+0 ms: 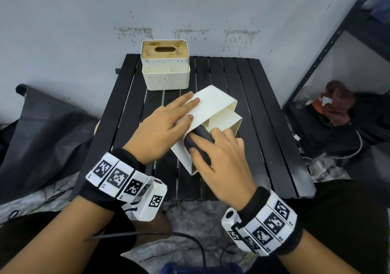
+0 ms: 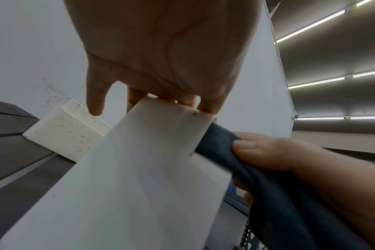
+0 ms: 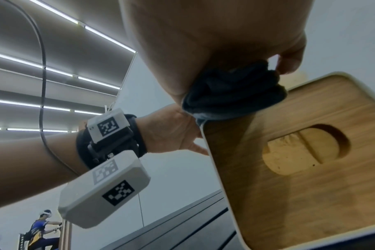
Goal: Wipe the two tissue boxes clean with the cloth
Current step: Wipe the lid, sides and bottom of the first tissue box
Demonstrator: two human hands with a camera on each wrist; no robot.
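Currently the left hand (image 1: pixel 162 126) lies flat, steadying the tipped tissue box (image 1: pixel 213 107) mid-table, while the right hand (image 1: pixel 221 161) grips the dark cloth (image 1: pixel 200 140) against its side. Judged next: wiping the spotted tissue box (image 1: pixel 165 71) at the table's far edge.

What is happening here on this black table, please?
A person is cleaning tissue boxes. The left hand lies flat on a white tissue box tipped on its side on the black slatted table, steadying it. The right hand grips a dark cloth and rubs it against the box. A second, speckled tissue box stands upright at the back, apparently not yet wiped.
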